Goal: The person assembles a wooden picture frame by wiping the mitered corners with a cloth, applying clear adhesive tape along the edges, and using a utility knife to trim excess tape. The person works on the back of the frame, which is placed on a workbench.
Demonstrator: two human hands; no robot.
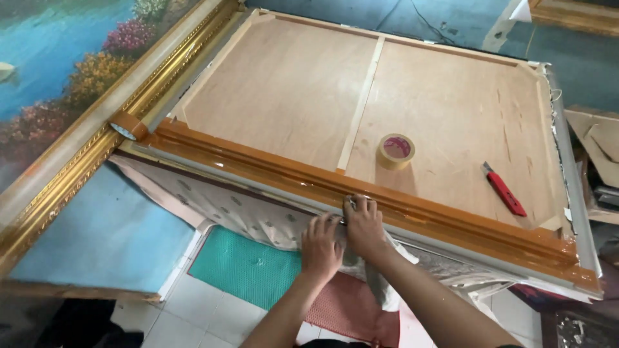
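Both hands, left hand and right hand, press flat with fingers spread on the wrapping at the frame's six o'clock edge, apparently smoothing it for taping, tape roll lying at twelve o'clock.

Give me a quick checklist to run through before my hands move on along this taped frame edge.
1. Both hands on the work: ok. The left hand and right hand press side by side on the near edge of the frame.
2. Brown tape lying flat along that edge: ok where it shows; under the hands, cannot tell.
3. Tape roll at hand: ok, flat on the backing board.
4. Red cutter clear of the hands: ok, off to the right on the board; blade out or in, cannot tell.
5. Second roll at the far left corner: ok, on the edge.
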